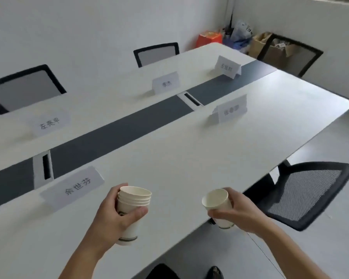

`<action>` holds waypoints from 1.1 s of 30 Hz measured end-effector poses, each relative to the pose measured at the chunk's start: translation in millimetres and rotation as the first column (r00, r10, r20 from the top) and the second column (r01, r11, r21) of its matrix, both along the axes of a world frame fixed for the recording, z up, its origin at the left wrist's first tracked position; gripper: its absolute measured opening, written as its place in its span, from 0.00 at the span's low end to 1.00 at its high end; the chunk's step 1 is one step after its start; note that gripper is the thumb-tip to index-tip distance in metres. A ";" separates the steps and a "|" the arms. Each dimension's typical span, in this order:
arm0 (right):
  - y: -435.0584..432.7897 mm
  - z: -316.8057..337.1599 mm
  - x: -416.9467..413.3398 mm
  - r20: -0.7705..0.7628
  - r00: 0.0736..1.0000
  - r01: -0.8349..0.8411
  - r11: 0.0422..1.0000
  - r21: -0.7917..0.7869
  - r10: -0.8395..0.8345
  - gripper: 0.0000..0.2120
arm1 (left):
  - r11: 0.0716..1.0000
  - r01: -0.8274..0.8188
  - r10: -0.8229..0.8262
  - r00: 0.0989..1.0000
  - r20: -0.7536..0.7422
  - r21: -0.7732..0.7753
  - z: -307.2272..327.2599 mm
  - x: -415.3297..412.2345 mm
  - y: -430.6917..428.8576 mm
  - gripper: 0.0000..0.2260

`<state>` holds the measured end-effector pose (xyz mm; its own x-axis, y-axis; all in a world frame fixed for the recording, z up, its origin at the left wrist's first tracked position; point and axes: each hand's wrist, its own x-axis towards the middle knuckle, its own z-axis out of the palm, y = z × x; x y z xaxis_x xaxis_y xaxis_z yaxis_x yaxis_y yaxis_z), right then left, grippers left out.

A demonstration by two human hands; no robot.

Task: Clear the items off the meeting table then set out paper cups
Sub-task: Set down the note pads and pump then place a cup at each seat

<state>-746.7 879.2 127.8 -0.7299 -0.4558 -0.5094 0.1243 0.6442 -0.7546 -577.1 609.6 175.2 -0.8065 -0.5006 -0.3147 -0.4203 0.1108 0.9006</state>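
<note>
white paper is what i hold in both hands. my left hand [113, 216] has its grip wrapped around a stack of paper cups [133, 206], held just above the desk [169, 158], near the closest name card [74, 188]. my right hand [236, 212] has its grip closed on one single cup [217, 203], out past the desk edge, well apart from that name card and close to the black mesh chair [306, 194].

the desk looks cleared to me. i see only name cards on it, five in all, and no clutter. so i think the first part is done.

no cup stands on the desk yet. the cups part is just starting. i think the single cup should go down by the closest name card first, then one cup by each other card.
</note>
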 end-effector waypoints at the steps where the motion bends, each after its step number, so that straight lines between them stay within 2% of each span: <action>1: -20.6 1.0 -11.7 0.002 0.999 -0.055 0.999 -0.001 0.055 0.28 | 0.999 -0.039 0.039 0.999 0.007 0.010 -1.4 1.6 -5.6 0.32; 4: -82.4 -0.5 -39.5 -0.019 0.984 -0.179 0.984 -0.020 0.178 0.27 | 0.989 -0.139 0.137 0.989 0.051 0.048 -8.6 5.9 -24.8 0.33; 7: -148.4 -13.0 -58.9 -0.080 0.963 -0.260 0.965 -0.020 0.258 0.29 | 0.977 -0.205 0.200 0.977 0.073 0.062 -21.7 4.8 -58.6 0.34; 13: -282.9 -35.7 -70.5 -0.190 0.940 -0.295 0.955 -0.026 0.285 0.30 | 0.966 -0.251 0.248 0.968 0.047 0.065 -31.2 -4.2 -134.9 0.30; 19: -397.9 -79.6 -76.1 -0.231 0.926 -0.315 0.948 -0.037 0.298 0.32 | 0.943 -0.316 0.302 0.945 0.123 0.105 -60.0 11.2 -180.6 0.33; 26: -443.7 -140.8 -70.7 -0.259 0.909 -0.339 0.941 -0.004 0.327 0.31 | 0.911 -0.399 0.373 0.906 0.199 0.108 -85.1 32.4 -210.5 0.33; 33: -460.6 -152.3 -73.7 -0.263 0.917 -0.310 0.951 0.009 0.301 0.31 | 0.923 -0.363 0.331 0.918 0.218 0.127 -95.7 20.7 -238.9 0.33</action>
<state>-820.4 418.6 -24.5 -0.6563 -0.6906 -0.3039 -0.2763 0.5948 -0.7549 -556.4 370.7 79.5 -0.5084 -0.6675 -0.5440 -0.5690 -0.2137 0.7941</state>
